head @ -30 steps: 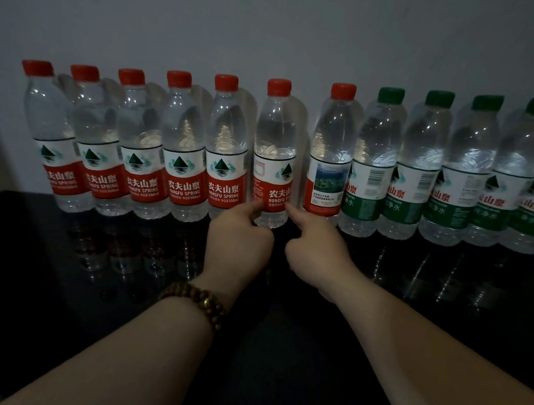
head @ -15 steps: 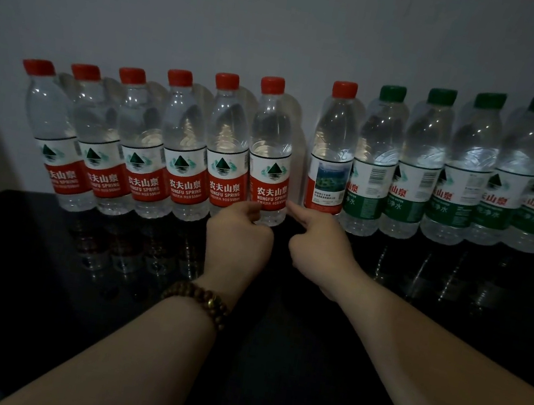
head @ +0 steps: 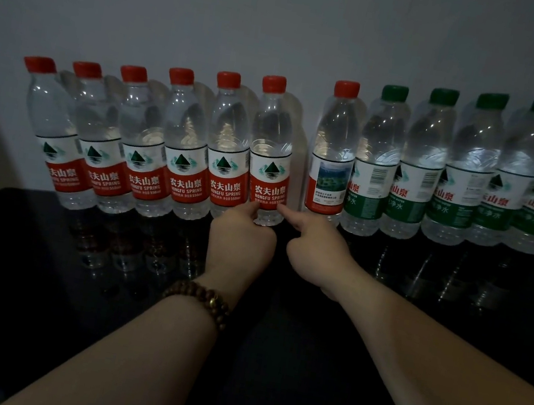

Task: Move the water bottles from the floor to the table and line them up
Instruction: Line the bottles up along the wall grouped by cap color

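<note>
A dim room, with water bottles standing in a row along the far edge of a dark, glossy table (head: 26, 253). Both hands meet at the foot of one red-capped bottle (head: 271, 154). The left hand (head: 240, 245) (a bead bracelet (head: 199, 299) on its wrist) stretches one digit to the bottle's lower left, the rest folded under. The right hand (head: 314, 258) points, its index finger straight and pressing the lower right of the label, the other fingers curled in. Neither hand wraps the bottle — it is steered between two fingertips.

Over the last second the bottle has slid away from the right hand and turned its label to the front. It now touches the red-capped neighbour (head: 225, 147) just beyond the left hand.

That leaves a gap beyond the right fingertip, before the next red bottle (head: 332, 163), whose label faces aside. It stands against the green-capped bottles (head: 422, 177) further right.

The carrying looks finished — what seems left is straightening, probably closing that gap.
</note>
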### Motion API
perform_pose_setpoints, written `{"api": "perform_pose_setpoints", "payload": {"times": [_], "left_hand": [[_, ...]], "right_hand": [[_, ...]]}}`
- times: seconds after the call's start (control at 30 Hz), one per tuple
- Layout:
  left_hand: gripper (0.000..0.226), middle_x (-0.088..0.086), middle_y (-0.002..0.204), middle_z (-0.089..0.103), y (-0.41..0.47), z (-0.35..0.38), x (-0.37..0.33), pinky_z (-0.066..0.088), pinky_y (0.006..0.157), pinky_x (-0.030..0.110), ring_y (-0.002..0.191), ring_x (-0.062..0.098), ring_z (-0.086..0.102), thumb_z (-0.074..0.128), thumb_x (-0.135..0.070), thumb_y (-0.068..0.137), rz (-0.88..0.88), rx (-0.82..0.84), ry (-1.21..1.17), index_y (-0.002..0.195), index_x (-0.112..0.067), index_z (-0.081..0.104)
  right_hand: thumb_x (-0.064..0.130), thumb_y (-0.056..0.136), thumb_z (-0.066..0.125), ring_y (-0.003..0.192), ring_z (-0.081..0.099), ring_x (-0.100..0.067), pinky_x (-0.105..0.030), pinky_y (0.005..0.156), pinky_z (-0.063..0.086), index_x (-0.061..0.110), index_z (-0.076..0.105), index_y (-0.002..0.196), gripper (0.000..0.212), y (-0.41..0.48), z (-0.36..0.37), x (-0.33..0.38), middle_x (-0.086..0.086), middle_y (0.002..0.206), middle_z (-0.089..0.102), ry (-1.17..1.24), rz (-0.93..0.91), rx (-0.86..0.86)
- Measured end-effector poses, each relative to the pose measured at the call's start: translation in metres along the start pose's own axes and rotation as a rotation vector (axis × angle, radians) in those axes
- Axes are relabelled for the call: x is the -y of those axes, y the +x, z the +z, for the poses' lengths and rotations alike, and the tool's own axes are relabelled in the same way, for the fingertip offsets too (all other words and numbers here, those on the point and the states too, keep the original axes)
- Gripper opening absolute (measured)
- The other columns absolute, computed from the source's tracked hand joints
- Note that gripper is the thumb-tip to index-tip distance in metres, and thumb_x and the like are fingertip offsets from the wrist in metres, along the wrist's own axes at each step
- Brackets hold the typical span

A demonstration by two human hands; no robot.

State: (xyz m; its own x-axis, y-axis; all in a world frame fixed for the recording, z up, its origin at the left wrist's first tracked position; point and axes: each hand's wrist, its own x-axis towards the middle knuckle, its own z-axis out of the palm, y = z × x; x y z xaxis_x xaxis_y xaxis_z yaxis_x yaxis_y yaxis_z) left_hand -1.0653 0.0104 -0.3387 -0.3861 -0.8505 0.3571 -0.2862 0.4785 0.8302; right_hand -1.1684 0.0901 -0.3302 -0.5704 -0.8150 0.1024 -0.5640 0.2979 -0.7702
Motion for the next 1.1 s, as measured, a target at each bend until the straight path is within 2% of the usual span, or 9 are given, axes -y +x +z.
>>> {"api": "perform_pose_setpoints", "payload": {"times": [0.07,0.13,0.27,0.43,0.53,0.67,0.77,0.87,1.1], "left_hand": [[0.054,0.001,0.123,0.070,-0.0002,-0.0002,-0.0007,0.027,0.056,-0.001,0.090,0.000,0.050,0.059,-0.004,0.082,-0.006,-0.011,0.008,0.134,-0.018,0.066],[0.052,-0.003,0.118,0.070,-0.0002,0.0000,-0.0006,0.027,0.057,-0.001,0.082,-0.004,0.048,0.059,-0.004,0.082,-0.015,-0.015,0.006,0.131,-0.018,0.067],[0.044,-0.023,0.086,0.057,-0.0007,-0.0007,-0.0003,0.030,0.055,0.001,0.072,-0.012,0.045,0.059,-0.004,0.082,-0.018,0.003,0.004,0.122,-0.019,0.071],[0.049,-0.009,0.112,0.068,0.0001,-0.0019,-0.0013,0.032,0.058,0.002,0.085,0.001,0.055,0.058,-0.006,0.081,-0.010,0.035,0.013,0.125,-0.025,0.069],[0.050,-0.017,0.102,0.061,-0.0004,-0.0026,-0.0013,0.032,0.050,-0.001,0.076,-0.009,0.047,0.059,-0.005,0.081,-0.006,0.011,0.012,0.127,-0.023,0.068],[0.043,-0.029,0.082,0.051,-0.0010,-0.0033,-0.0024,0.033,0.050,-0.006,0.082,-0.005,0.055,0.060,-0.004,0.082,0.012,-0.014,-0.011,0.119,-0.023,0.072],[0.036,-0.029,0.081,0.053,0.0000,-0.0028,-0.0017,0.033,0.052,-0.005,0.075,-0.013,0.047,0.064,-0.009,0.085,0.021,-0.019,-0.010,0.116,-0.026,0.073],[0.030,-0.028,0.082,0.056,0.0006,-0.0023,0.0002,0.030,0.062,0.000,0.077,-0.013,0.049,0.065,-0.012,0.086,0.021,-0.003,-0.023,0.111,-0.026,0.074],[0.034,-0.027,0.079,0.054,0.0008,-0.0023,0.0002,0.033,0.063,0.006,0.076,-0.011,0.050,0.061,-0.006,0.084,0.012,0.025,-0.023,0.111,-0.022,0.073]], "right_hand": [[0.003,0.075,0.050,0.133,0.054,-0.025,-0.039,0.095,0.057,0.050,0.041,0.149,0.088,0.0000,-0.0001,-0.0004,0.002,0.158,0.046,0.000,-0.006,0.006],[0.003,0.076,0.050,0.132,0.055,-0.024,-0.038,0.095,0.057,0.050,0.042,0.149,0.088,-0.0002,-0.0003,-0.0004,0.003,0.157,0.046,-0.006,-0.010,0.010],[0.003,0.077,0.049,0.135,0.053,-0.022,-0.038,0.101,0.054,0.049,0.045,0.148,0.085,-0.0002,0.0002,-0.0008,0.005,0.156,0.048,0.007,-0.019,0.015],[0.003,0.078,0.051,0.130,0.056,-0.019,-0.037,0.100,0.055,0.052,0.047,0.145,0.083,-0.0004,0.0016,-0.0013,0.008,0.154,0.050,0.016,-0.015,0.026],[0.004,0.077,0.050,0.133,0.054,-0.019,-0.037,0.104,0.052,0.051,0.047,0.145,0.083,-0.0004,0.0019,-0.0013,0.009,0.154,0.050,0.019,-0.018,0.028],[0.001,0.075,0.048,0.126,0.060,-0.022,-0.040,0.095,0.058,0.045,0.047,0.148,0.085,0.0000,0.0027,-0.0019,0.006,0.154,0.051,0.071,-0.022,-0.025],[0.000,0.074,0.048,0.122,0.063,-0.027,-0.047,0.097,0.057,0.037,0.049,0.149,0.084,0.0005,0.0023,-0.0028,0.003,0.153,0.052,0.137,-0.029,-0.089],[0.005,0.071,0.048,0.118,0.064,-0.032,-0.046,0.095,0.058,0.040,0.044,0.151,0.088,0.0005,0.0025,-0.0039,-0.001,0.155,0.050,0.102,-0.034,-0.081],[0.005,0.081,0.052,0.136,0.051,-0.025,-0.041,0.101,0.054,0.048,0.029,0.155,0.089,0.0018,0.0004,-0.0023,0.000,0.163,0.037,-0.026,-0.033,0.007]]}}
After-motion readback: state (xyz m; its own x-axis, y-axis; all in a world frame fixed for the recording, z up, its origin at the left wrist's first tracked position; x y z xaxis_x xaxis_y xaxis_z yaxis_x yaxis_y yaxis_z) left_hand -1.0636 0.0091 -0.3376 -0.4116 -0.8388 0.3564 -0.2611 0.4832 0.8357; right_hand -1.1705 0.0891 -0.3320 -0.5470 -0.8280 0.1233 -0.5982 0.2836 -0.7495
